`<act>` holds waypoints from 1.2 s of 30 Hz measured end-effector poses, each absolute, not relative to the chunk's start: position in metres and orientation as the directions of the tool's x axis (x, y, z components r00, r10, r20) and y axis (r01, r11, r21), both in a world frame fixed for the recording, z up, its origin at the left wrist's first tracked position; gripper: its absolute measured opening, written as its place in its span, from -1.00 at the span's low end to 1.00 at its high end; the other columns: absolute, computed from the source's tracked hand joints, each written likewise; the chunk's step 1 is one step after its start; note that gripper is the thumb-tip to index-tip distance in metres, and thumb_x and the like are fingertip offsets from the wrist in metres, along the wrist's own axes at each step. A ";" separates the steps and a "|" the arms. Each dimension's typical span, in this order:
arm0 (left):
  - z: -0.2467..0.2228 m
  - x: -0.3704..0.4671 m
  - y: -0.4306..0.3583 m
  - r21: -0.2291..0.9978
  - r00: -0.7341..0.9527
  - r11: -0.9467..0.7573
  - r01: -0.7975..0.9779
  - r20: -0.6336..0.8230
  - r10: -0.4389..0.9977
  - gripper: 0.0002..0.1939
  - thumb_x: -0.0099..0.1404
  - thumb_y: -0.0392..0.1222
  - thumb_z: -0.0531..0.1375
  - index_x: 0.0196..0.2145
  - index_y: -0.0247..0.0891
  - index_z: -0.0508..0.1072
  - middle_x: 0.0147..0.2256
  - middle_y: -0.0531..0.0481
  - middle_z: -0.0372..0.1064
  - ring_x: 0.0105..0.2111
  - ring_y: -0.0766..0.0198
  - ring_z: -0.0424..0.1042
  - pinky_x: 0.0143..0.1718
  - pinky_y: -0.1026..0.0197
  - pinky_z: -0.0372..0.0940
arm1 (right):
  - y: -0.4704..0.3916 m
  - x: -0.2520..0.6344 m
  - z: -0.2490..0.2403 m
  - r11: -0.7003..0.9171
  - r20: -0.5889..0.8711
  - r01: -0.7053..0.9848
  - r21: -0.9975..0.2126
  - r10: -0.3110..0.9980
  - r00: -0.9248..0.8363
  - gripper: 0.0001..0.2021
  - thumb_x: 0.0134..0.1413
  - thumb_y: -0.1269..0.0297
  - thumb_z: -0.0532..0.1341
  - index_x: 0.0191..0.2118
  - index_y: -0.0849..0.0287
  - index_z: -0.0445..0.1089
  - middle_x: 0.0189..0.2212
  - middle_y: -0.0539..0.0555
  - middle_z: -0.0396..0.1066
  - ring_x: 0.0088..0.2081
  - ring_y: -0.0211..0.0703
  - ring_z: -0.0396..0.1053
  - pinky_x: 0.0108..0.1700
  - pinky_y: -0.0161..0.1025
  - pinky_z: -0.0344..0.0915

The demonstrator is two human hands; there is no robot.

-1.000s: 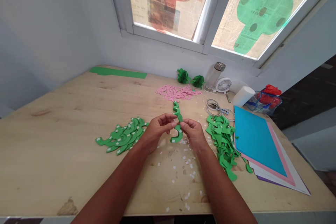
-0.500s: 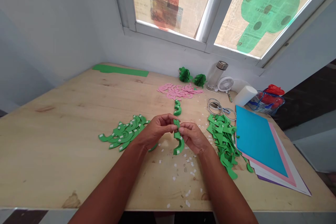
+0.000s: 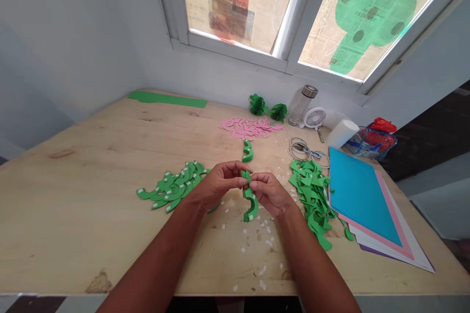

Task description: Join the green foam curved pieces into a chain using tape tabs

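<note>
Between my two hands hangs a curved green paper piece (image 3: 251,209) with small white squares on it. My left hand (image 3: 225,180) pinches its upper part from the left. On the other side, the fingertips of my right hand (image 3: 267,188) are closed on the same piece. Just beyond my hands lies a small wavy green paper stack (image 3: 247,150). A pile of curved green pieces with white squares (image 3: 176,187) rests left of my left hand. Small white paper bits (image 3: 269,242) are scattered on the wood below my hands.
Green scraps (image 3: 312,195) lie right of my right hand, beside blue, pink and white sheets (image 3: 362,195). Scissors (image 3: 301,148), a bottle (image 3: 303,102), a small fan (image 3: 315,117) and pink paper cutouts (image 3: 249,127) are farther back. A green strip (image 3: 169,99) lies at the far left.
The lower end of the held green piece has moved slightly toward me. Both hands keep their pinch, with only slight shifts.
</note>
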State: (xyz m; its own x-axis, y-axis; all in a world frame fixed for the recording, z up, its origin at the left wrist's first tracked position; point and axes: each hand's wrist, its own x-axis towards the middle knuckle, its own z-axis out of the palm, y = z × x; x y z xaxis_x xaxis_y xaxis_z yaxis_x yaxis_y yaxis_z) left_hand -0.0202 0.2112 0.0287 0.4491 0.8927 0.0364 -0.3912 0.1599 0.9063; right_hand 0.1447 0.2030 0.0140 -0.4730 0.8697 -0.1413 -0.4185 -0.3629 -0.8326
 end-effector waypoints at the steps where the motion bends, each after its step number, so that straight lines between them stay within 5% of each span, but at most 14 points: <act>1: 0.028 -0.020 0.211 0.909 0.451 0.157 -0.385 0.037 0.892 -0.79 -0.03 -0.29 0.35 -0.36 -0.31 0.50 -0.51 0.05 0.38 -0.51 0.37 0.32 -0.42 0.31 0.22 | 0.203 0.145 0.014 -0.360 -0.144 -0.415 -0.835 0.872 -0.468 -0.84 -0.26 0.30 0.42 -0.47 0.23 0.50 -0.53 0.01 0.48 -0.46 -0.30 0.38 -0.36 -0.37 0.27; 15: 0.031 -0.021 0.210 0.910 0.456 0.167 -0.379 0.027 0.890 -0.82 -0.04 -0.25 0.35 -0.40 -0.29 0.50 -0.53 0.05 0.37 -0.51 0.37 0.30 -0.42 0.30 0.20 | 0.202 0.142 0.019 -0.368 -0.181 -0.392 -0.843 0.881 -0.437 -0.83 -0.32 0.30 0.42 -0.51 0.24 0.49 -0.57 0.02 0.47 -0.51 -0.29 0.35 -0.39 -0.34 0.24; 22: 0.028 -0.021 0.215 0.948 0.381 0.098 -0.303 0.026 0.924 -0.63 0.00 -0.25 0.33 -0.18 -0.24 0.49 -0.54 0.09 0.28 -0.51 0.36 0.28 -0.41 0.29 0.18 | 0.205 0.140 0.017 -0.261 -0.156 -0.330 -0.907 0.937 -0.312 -0.84 -0.29 0.26 0.39 -0.55 0.23 0.47 -0.64 -0.04 0.39 -0.57 -0.35 0.22 -0.47 -0.37 0.12; 30: 0.026 -0.018 0.220 0.952 0.274 0.144 -0.270 -0.067 0.959 -0.78 0.04 -0.08 0.29 -0.43 -0.30 0.49 -0.55 0.02 0.37 -0.55 0.35 0.29 -0.50 0.29 0.17 | 0.208 0.138 0.011 -0.139 -0.106 -0.152 -0.979 0.973 -0.207 -0.81 -0.23 0.19 0.35 -0.52 0.24 0.49 -0.63 -0.04 0.37 -0.57 -0.35 0.17 -0.49 -0.36 0.08; 36: 0.027 -0.017 0.218 0.964 0.210 0.105 -0.244 -0.053 0.976 -0.73 -0.01 -0.15 0.33 -0.33 -0.30 0.48 -0.56 0.05 0.34 -0.56 0.36 0.27 -0.52 0.31 0.16 | 0.209 0.136 0.012 -0.130 -0.108 -0.111 -0.985 0.978 -0.181 -0.79 -0.25 0.18 0.35 -0.54 0.25 0.48 -0.65 -0.04 0.36 -0.58 -0.35 0.17 -0.52 -0.37 0.07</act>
State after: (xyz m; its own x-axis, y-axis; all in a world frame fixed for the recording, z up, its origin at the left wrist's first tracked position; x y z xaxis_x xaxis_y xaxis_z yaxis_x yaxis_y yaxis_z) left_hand -0.0166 0.2183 0.0270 0.2097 0.9763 -0.0534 -0.2437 0.1051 0.9641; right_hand 0.1364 0.2086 0.0120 -0.1806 0.9776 -0.1082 -0.1110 -0.1296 -0.9853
